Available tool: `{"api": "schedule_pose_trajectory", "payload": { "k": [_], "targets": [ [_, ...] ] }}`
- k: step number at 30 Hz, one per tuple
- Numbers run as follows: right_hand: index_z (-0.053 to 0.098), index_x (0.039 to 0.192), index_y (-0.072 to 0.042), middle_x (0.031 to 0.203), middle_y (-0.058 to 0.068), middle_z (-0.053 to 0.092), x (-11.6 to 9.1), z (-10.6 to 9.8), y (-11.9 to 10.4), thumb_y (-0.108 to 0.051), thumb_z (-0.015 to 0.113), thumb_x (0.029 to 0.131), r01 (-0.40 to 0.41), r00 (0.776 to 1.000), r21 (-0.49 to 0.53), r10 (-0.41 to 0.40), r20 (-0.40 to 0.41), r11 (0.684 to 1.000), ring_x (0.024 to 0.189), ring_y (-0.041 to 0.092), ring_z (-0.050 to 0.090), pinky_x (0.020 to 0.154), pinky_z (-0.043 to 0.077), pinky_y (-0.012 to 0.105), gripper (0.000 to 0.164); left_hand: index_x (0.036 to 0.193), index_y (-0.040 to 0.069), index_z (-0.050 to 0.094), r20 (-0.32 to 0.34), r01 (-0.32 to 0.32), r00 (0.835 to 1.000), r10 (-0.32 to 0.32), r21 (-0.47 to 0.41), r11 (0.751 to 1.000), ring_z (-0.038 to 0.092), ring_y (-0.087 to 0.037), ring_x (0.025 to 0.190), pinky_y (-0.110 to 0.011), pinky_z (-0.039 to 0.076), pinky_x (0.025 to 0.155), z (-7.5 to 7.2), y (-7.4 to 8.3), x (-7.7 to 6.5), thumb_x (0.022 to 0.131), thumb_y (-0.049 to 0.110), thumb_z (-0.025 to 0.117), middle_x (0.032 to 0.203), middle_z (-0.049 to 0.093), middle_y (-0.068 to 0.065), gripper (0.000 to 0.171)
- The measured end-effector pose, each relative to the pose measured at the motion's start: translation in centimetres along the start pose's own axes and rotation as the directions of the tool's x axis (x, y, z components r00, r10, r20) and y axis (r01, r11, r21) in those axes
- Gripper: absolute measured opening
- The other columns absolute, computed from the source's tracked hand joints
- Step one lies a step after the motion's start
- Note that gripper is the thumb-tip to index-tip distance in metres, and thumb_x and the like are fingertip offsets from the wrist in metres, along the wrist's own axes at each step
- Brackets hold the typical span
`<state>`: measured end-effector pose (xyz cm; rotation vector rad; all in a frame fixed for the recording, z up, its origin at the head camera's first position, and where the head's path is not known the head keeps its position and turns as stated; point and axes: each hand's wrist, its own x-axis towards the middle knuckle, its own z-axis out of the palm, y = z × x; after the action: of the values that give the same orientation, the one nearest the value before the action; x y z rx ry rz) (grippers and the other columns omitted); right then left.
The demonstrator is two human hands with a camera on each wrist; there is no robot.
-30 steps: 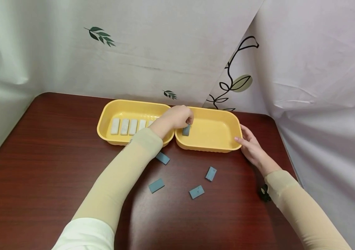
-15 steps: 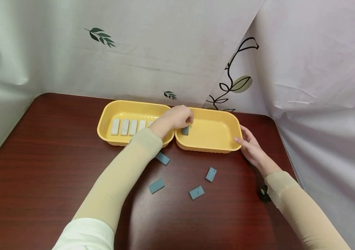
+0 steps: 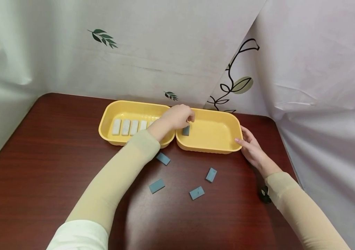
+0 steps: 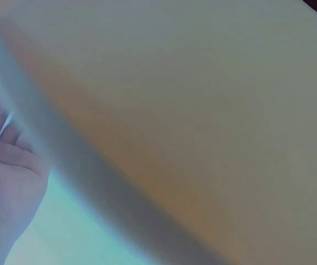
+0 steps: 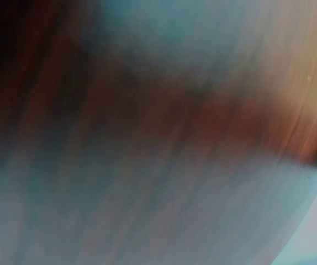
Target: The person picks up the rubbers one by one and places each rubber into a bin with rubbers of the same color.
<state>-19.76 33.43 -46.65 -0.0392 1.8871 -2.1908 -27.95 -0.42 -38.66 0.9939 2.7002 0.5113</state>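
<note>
Left forearm has shifted slightly toward the lower left of the frame, while the left hand stays over the left end of the right tray. Below its curled fingers sits a grey-blue tile, long axis running up and down the frame; I cannot tell whether they pinch it. At centre right, the right hand grips that tray's rim. The left tray holds white tiles in a row, similarly upright in the frame. Four loose blue tiles lie lower centre, variously slanted.

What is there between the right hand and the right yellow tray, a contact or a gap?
Touching. The head view shows it: the right hand has its thumb over the rim of the right yellow tray.
</note>
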Motion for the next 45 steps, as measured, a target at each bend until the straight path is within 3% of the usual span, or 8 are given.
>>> {"api": "schedule_pose_trajectory", "payload": {
  "k": [6,12,19,23,31,45],
  "targets": [
    [0.045,0.148,-0.022,0.140,-0.006,0.047,-0.1,-0.2,-0.1,0.004,0.052,0.107,-0.005,1.000,-0.001,0.005,-0.019,1.000,0.118,0.003,0.059,0.094,0.056,0.014,0.049,0.121,0.009,0.077,-0.023,0.019,1.000,-0.021,-0.078,0.997,0.069,-0.023,0.112,-0.037,0.058,0.098,-0.3,1.0,-0.9,0.100,0.004,0.068,0.121,0.076,-0.005,0.024],
    [0.046,0.147,-0.022,0.139,-0.007,0.049,-0.1,-0.2,0.2,0.006,0.050,0.107,0.005,1.000,0.012,-0.005,-0.017,1.000,0.118,0.003,0.059,0.094,0.056,0.015,0.049,0.118,0.008,0.078,-0.076,-0.022,0.997,0.013,-0.124,0.992,0.070,-0.023,0.112,-0.036,0.059,0.098,-0.4,1.7,-2.5,0.099,0.006,0.070,0.119,0.077,-0.005,0.020],
    [0.048,0.144,-0.024,0.139,-0.009,0.050,-0.1,0.0,0.3,0.006,0.051,0.107,0.013,1.000,0.010,-0.012,-0.021,1.000,0.118,0.003,0.059,0.094,0.056,0.015,0.048,0.113,0.005,0.079,-0.178,-0.101,0.982,0.068,-0.186,0.977,0.072,-0.025,0.105,-0.036,0.059,0.095,0.0,2.0,-5.2,0.097,0.001,0.068,0.114,0.078,-0.008,0.020],
    [0.049,0.143,-0.025,0.138,-0.010,0.050,-0.1,0.0,0.3,0.006,0.051,0.107,0.000,1.000,0.006,0.000,-0.024,1.000,0.118,0.002,0.059,0.094,0.056,0.015,0.047,0.111,0.005,0.079,-0.207,-0.116,0.976,0.068,-0.230,0.966,0.073,-0.022,0.102,-0.035,0.061,0.095,0.3,2.0,-6.8,0.097,0.002,0.071,0.109,0.079,-0.006,0.017],
    [0.044,0.150,-0.022,0.142,-0.009,0.045,0.0,0.1,0.1,0.005,0.051,0.107,-0.023,0.999,-0.012,0.022,-0.028,1.000,0.121,0.004,0.056,0.094,0.056,0.014,0.051,0.107,0.008,0.080,-0.291,-0.167,0.952,0.099,-0.220,0.961,0.074,-0.020,0.096,-0.037,0.062,0.089,1.1,1.3,-9.7,0.095,0.000,0.072,0.105,0.080,-0.006,0.016],
    [0.043,0.150,-0.021,0.144,-0.007,0.047,0.3,-0.2,0.2,0.003,0.052,0.107,-0.004,1.000,-0.026,0.004,-0.012,1.000,0.121,0.005,0.058,0.095,0.057,0.015,0.050,0.102,0.009,0.080,-0.343,-0.075,0.939,-0.028,-0.283,0.956,0.072,-0.017,0.090,-0.036,0.062,0.082,2.9,1.0,-14.3,0.094,0.002,0.078,0.099,0.078,-0.002,0.010]
  ]
}}
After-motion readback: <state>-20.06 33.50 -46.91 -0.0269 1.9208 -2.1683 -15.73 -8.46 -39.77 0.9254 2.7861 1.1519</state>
